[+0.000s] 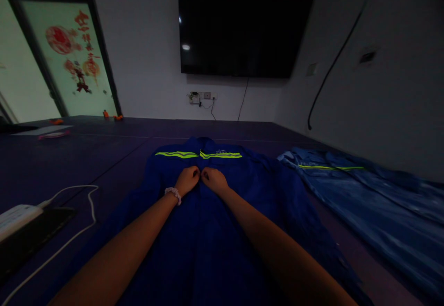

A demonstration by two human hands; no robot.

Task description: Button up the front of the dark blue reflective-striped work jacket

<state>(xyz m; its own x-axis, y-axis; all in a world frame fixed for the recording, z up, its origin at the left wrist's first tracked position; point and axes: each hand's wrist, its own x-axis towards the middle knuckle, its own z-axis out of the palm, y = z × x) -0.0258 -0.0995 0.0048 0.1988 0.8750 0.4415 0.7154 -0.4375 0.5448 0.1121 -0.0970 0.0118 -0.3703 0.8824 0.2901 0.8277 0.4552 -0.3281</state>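
Note:
A dark blue work jacket (239,195) with yellow-green reflective stripes across the chest lies spread out front side up, its collar pointing away from me. Both of my hands meet at its front opening, just below the stripes. My left hand (188,179), with a scrunchie (173,195) round the wrist, is closed in a pinch at the placket. Close against it, my right hand (214,179) pinches the other side of the front edge. The fingertips hide the exact bit of cloth or fastener between them.
To the right lies a second, lighter blue garment (364,195) with a yellow-green stripe. At left are a black flat device (38,234), a white box-shaped thing (19,218) and a white cable (90,204). A television (246,28) hangs on the far wall above sockets (204,96).

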